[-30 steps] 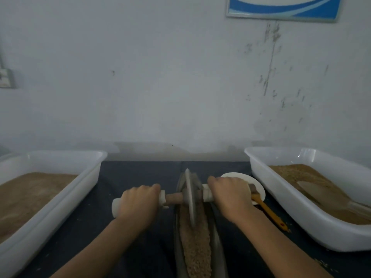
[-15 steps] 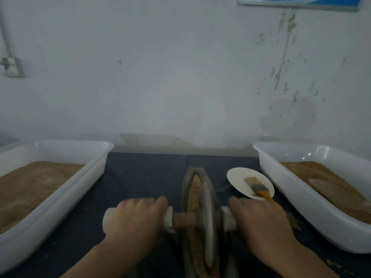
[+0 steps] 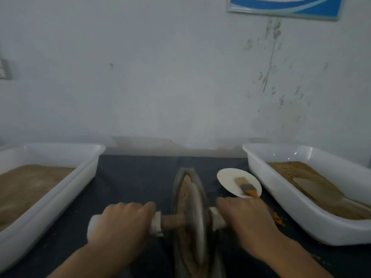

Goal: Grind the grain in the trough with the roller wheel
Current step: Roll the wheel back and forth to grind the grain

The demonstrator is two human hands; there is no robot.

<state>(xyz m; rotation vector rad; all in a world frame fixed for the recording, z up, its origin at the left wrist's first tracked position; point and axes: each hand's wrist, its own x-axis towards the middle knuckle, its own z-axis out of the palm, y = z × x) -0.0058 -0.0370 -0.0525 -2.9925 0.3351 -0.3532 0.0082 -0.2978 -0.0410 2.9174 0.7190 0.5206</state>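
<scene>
Gripping the white handle ends of the roller wheel, the left hand and right hand are curling tight on either side while the disc is standing upright in the narrow trough, sitting on the grain between two white tubs.

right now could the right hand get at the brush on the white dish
Probably yes: the brush lies just beyond the right hand with nothing between, but that hand grips the roller wheel handle and must let go.

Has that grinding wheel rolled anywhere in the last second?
Yes. The roller wheel has rolled along the trough toward the person; grain now shows beyond it.
</scene>
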